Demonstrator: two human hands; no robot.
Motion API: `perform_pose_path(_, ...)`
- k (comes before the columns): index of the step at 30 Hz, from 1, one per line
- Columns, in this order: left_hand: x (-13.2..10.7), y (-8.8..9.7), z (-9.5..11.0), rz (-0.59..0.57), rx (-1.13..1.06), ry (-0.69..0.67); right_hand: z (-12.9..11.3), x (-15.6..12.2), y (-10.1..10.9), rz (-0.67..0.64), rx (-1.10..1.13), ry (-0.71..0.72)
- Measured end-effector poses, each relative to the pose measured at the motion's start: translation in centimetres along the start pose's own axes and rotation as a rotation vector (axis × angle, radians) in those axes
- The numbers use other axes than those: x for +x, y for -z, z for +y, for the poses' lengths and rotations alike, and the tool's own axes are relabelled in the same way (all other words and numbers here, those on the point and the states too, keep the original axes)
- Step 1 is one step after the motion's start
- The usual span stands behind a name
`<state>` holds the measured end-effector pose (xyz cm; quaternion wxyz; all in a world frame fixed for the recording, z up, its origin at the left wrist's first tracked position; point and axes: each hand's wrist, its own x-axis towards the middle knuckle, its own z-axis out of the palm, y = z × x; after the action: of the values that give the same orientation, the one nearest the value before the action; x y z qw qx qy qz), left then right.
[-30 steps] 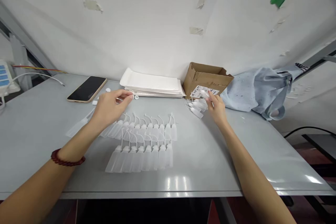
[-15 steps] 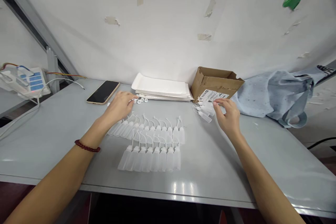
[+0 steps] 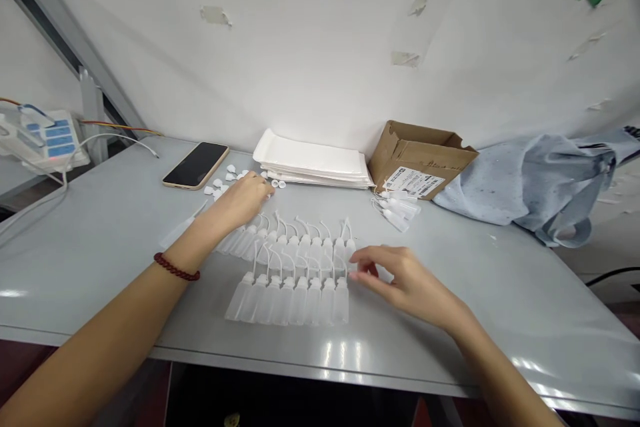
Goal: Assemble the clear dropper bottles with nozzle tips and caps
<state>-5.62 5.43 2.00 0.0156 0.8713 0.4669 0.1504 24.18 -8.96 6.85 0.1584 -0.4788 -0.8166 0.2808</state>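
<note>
My left hand is among small white caps on the table. Its fingers are bent together, and whatever lies under the fingertips is hidden. Beside the right end of two rows of small translucent squeeze bottles lies my right hand, thumb and forefinger apart and nothing visible between them. The front row of bottles and the back row lie flat, white cap straps pointing away from me. Partly behind my left forearm is a single bottle.
At the back stand a stack of white envelopes and an open cardboard box, with several loose bottles before it. A phone lies at left, near a power strip and white cable. Blue cloth sits at right.
My right hand has moved from the loose bottles by the box to the right end of the rows. My left hand has shifted slightly right over the caps. The view has turned a little.
</note>
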Motion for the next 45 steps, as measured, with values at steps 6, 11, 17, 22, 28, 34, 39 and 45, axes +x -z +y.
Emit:
perform_pose_path(6, 0.0, 0.5, 0.8, -0.074, 0.16, -0.014, -1.2, -0.5, -1.0, -0.207, -0.136, -0.029)
perform_pose_path(11, 0.1, 0.6, 1.1, -0.088, 0.213, -0.017, -1.3, -0.6, -1.8, -0.221, -0.286, -0.056)
perform_pose_path(17, 0.0, 0.3, 1.0, -0.073, 0.205, -0.025, -1.3, -0.5, -2.2, -0.263, -0.359, -0.057)
perform_pose_path(22, 0.0, 0.4, 1.2, -0.035, 0.156, -0.005, -1.7, -0.5, -1.8, -0.278, -0.357, -0.096)
perform_pose_path(28, -0.6, 2.4, 4.3, 0.087, -0.029, 0.022, -1.9, -1.1, -0.7, -0.148, -0.053, -0.078)
perform_pose_path(34, -1.9, 4.4, 10.3, 0.141, -0.747, 0.113, -2.0, -0.7, -0.8, 0.025, 0.246, -0.082)
perform_pose_path(39, -2.8, 3.4, 12.6, 0.13, -0.863, 0.059, -1.7, 0.1, -1.5, 0.065, 0.432, -0.093)
perform_pose_path(45, -3.3, 2.2, 13.7, 0.287, -0.807, -0.046, -1.3, 0.4, -2.3, 0.103, 0.429, -0.106)
